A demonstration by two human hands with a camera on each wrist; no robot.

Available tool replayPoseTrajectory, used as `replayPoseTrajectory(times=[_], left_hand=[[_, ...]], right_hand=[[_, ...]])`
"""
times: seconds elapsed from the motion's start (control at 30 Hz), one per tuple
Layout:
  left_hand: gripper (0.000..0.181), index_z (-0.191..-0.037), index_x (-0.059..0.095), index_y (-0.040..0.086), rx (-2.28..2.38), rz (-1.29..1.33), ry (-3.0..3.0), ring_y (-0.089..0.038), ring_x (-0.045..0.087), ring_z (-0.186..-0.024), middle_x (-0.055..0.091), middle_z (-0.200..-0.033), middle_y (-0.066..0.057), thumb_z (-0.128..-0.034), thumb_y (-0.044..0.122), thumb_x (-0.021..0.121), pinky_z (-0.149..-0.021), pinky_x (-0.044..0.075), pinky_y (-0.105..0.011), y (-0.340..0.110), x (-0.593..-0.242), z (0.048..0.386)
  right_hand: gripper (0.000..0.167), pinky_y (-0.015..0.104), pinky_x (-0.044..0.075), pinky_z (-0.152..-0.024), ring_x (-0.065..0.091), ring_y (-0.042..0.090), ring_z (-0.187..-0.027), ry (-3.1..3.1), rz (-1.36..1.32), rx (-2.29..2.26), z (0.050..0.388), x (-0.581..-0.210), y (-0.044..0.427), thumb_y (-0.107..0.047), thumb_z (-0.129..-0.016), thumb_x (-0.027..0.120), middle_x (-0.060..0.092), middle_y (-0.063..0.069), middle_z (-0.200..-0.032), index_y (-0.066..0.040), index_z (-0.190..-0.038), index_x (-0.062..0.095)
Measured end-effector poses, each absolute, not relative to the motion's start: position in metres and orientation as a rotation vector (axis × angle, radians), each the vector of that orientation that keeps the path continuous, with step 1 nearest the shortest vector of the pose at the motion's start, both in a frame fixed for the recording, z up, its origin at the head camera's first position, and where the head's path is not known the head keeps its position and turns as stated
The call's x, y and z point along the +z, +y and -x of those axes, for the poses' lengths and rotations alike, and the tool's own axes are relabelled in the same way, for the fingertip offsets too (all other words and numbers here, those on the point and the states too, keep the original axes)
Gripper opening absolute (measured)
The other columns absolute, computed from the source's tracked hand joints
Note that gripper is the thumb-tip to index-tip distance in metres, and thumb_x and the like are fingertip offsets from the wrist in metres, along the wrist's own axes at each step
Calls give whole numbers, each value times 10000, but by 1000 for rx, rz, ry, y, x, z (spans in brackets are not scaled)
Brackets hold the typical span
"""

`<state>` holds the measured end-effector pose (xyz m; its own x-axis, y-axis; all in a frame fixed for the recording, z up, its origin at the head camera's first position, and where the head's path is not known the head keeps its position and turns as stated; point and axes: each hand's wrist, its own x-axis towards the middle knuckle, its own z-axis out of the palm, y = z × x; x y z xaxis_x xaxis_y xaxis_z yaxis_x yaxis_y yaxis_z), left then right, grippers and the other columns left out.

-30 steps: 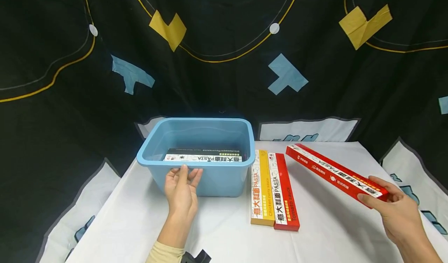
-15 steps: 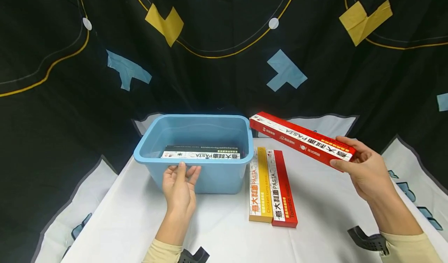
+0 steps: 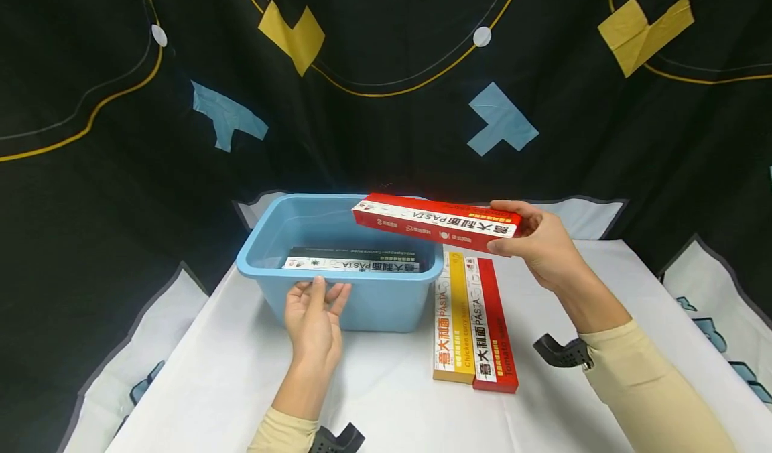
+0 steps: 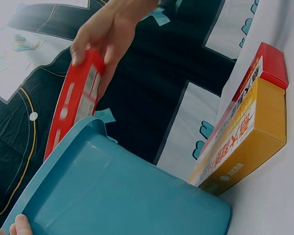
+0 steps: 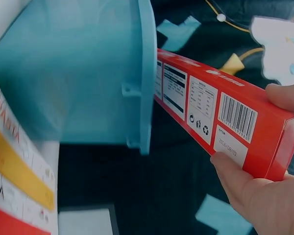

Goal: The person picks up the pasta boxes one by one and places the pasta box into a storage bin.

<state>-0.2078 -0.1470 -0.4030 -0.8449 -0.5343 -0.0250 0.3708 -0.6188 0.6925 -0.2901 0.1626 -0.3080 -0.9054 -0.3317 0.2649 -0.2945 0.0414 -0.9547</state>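
The right hand (image 3: 545, 242) pinches one end of a red pasta box (image 3: 434, 221), held level with its far end over the right part of the blue bin (image 3: 368, 302). In the right wrist view the box (image 5: 186, 93) shows a barcode side, thumb and fingers on opposite faces. The left hand (image 3: 316, 319) grips the bin's front rim, thumb on top, fingers below. Inside the bin lies a black and white pasta box (image 3: 356, 264); whether others lie beneath is hidden.
Right of the bin, a yellow box (image 3: 461, 319) and a red box (image 3: 497, 326) lie side by side on the white tabletop (image 3: 392, 399). A dark curtain (image 3: 386, 145) with taped shapes hangs behind the table.
The right hand has carried the red box leftward from the table's right side to above the bin. The left hand has stayed on the rim.
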Motion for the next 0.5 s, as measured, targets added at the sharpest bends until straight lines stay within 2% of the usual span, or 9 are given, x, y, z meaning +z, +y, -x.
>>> replayPoseTrajectory(times=[0.17, 0.3, 0.5], left_hand=[[194, -1050, 348, 92, -2416, -320, -960, -170, 608, -785, 429, -1047, -104, -1011, 129, 534, -933, 552, -406, -146, -403, 208], [191, -1048, 353, 89, -2408, -328, -957, -165, 612, -762, 432, -1030, -101, -1010, 119, 537, -919, 559, -413, -146, -401, 208], [187, -1073, 364, 78, -2408, -330, -966, -167, 609, -773, 445, -1047, -108, -1012, 127, 534, -912, 563, -414, -146, -401, 205]], right_hand=[[576, 338, 603, -812, 394, 272, -1279, 2286, 681, -1957, 307, -310, 131, -64, -853, 743, 432, 87, -1419, -92, -1374, 500], [653, 395, 599, -832, 430, 292, -1231, 2366, 624, -1858, 318, -310, 105, -100, -786, 809, 470, 57, -1378, -111, -1369, 515], [710, 394, 588, -857, 442, 278, -1199, 2417, 549, -1681, 332, -314, 71, -181, -720, 872, 486, 11, -1346, -181, -1340, 526]])
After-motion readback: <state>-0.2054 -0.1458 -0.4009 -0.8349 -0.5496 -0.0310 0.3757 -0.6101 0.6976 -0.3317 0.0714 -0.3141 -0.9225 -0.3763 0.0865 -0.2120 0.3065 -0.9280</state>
